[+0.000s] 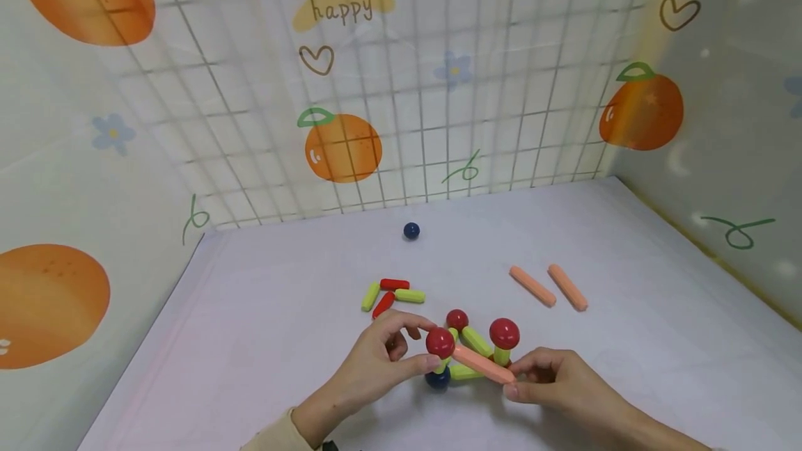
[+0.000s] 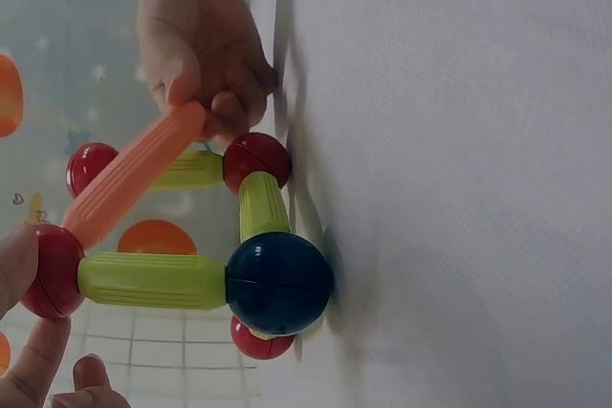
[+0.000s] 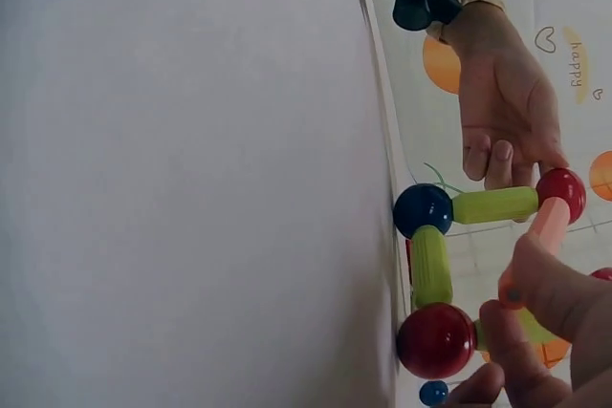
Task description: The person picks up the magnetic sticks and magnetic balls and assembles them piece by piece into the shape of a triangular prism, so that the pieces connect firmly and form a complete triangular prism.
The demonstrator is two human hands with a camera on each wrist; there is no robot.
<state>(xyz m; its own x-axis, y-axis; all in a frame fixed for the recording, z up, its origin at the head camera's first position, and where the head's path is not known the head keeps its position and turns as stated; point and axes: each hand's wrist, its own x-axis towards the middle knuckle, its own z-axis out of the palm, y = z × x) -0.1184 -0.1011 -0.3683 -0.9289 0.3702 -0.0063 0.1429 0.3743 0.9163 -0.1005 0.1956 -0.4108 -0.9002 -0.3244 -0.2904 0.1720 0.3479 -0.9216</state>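
Pinching glossy red plastic ball [image 1: 441, 343] with left hand [image 1: 376, 362], end of ridged salmon plastic rod [image 1: 482, 365] with right hand [image 1: 557, 379]; rod meets ball. Yellow-green-rod frame [image 1: 468, 372] well forward of pale surface's [image 1: 282, 263] back edge. Head view only: two loose salmon rods [image 1: 532, 287] toward right edge.

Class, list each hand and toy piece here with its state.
Left hand: pinches red ball
Right hand: pinches orange stick
Red ball: atop upright green stick
Orange stick: tilted, touching held ball
Ball-and-stick frame: joined, upright sticks at two corners
Far blue ball: lying loose
Two far orange sticks: lying apart
Four short sticks: lying grouped, unheld
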